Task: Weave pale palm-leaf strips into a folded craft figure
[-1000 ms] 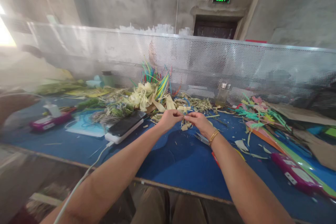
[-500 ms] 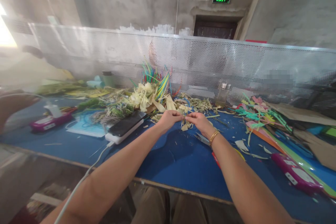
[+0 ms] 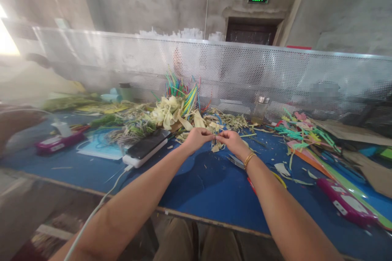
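My left hand and my right hand meet over the middle of the blue table, fingertips pinched together on a small pale leaf strip held between them. A gold bracelet circles my right wrist. Just beyond my hands lies a heap of pale yellow leaf strips and shreds, with a bunch of coloured straws standing up behind it. Scissors lie on the table under my right wrist.
A black-and-white device with a white cable lies left of my hands. Pink tools sit at far left and near right. A glass jar stands by the perforated metal screen. Coloured woven pieces lie right.
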A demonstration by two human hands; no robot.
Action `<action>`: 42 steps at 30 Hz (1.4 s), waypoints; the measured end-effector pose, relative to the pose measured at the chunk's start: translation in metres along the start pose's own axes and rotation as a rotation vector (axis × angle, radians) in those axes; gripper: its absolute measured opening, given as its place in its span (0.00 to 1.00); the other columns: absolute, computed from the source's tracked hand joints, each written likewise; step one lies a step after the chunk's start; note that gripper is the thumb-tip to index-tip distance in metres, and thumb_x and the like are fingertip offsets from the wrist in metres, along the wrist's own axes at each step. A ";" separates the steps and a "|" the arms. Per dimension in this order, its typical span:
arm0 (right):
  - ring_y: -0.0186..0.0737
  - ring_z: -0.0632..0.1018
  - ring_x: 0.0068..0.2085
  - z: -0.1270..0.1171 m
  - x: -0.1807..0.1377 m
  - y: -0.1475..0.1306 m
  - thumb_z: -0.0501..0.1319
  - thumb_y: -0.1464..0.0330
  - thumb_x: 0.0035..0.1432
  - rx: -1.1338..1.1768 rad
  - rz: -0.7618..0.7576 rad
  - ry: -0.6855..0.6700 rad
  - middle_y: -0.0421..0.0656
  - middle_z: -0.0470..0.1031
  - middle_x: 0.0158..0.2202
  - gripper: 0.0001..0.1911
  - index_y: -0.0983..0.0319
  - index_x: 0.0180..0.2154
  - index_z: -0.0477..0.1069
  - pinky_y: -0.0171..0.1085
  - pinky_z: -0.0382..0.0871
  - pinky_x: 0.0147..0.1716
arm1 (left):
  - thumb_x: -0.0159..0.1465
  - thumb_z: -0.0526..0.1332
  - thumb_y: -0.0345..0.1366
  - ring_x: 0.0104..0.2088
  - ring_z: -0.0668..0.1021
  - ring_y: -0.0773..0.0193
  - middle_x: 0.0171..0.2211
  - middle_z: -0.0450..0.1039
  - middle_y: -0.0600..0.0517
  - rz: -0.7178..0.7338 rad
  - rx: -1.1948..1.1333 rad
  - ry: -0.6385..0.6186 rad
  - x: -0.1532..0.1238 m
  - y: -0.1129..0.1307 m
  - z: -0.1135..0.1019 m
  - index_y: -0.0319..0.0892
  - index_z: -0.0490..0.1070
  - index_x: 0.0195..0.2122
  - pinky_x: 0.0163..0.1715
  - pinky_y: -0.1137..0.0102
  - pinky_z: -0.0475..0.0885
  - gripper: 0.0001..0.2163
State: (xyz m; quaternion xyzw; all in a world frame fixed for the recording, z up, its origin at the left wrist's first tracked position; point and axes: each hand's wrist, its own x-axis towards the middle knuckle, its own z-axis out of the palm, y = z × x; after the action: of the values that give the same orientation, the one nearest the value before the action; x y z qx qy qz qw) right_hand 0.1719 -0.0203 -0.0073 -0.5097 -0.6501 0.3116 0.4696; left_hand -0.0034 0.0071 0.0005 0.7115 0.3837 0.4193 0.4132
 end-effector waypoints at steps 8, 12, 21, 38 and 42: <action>0.31 0.65 0.24 0.000 0.000 0.000 0.64 0.60 0.45 -0.004 -0.011 -0.010 0.38 0.67 0.21 0.13 0.64 0.24 0.70 0.33 0.58 0.27 | 0.47 0.66 0.45 0.20 0.61 0.72 0.16 0.64 0.56 0.031 0.029 0.000 0.001 -0.002 0.001 0.37 0.74 0.22 0.20 0.74 0.54 0.14; 0.31 0.66 0.25 0.001 0.000 0.001 0.64 0.60 0.45 0.018 -0.003 -0.009 0.39 0.69 0.23 0.13 0.64 0.26 0.71 0.34 0.60 0.28 | 0.47 0.66 0.47 0.19 0.61 0.73 0.17 0.65 0.56 -0.008 0.002 -0.009 0.001 -0.002 0.001 0.36 0.74 0.23 0.20 0.74 0.53 0.16; 0.31 0.66 0.24 0.002 0.000 0.001 0.65 0.59 0.44 0.041 0.008 -0.005 0.38 0.69 0.22 0.14 0.64 0.25 0.71 0.34 0.60 0.27 | 0.47 0.67 0.49 0.19 0.60 0.73 0.16 0.63 0.57 -0.024 -0.025 -0.030 0.001 -0.004 0.000 0.37 0.73 0.23 0.19 0.74 0.52 0.17; 0.31 0.64 0.22 0.004 -0.001 0.002 0.62 0.60 0.46 -0.110 -0.005 0.042 0.37 0.67 0.20 0.12 0.63 0.23 0.69 0.33 0.56 0.25 | 0.48 0.66 0.46 0.19 0.60 0.72 0.16 0.62 0.56 0.014 0.035 0.015 0.001 -0.005 0.004 0.36 0.75 0.23 0.20 0.73 0.52 0.15; 0.33 0.66 0.23 0.006 0.000 0.004 0.62 0.62 0.45 -0.163 -0.012 0.076 0.38 0.70 0.20 0.10 0.63 0.23 0.70 0.34 0.58 0.27 | 0.47 0.65 0.43 0.20 0.60 0.72 0.16 0.63 0.56 0.023 0.081 0.051 0.001 -0.006 0.006 0.36 0.74 0.22 0.21 0.73 0.53 0.13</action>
State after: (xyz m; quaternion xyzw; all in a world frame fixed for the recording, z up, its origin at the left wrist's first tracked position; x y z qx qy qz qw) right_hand 0.1678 -0.0182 -0.0131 -0.5537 -0.6582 0.2352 0.4527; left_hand 0.0008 0.0085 -0.0068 0.7212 0.4024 0.4261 0.3693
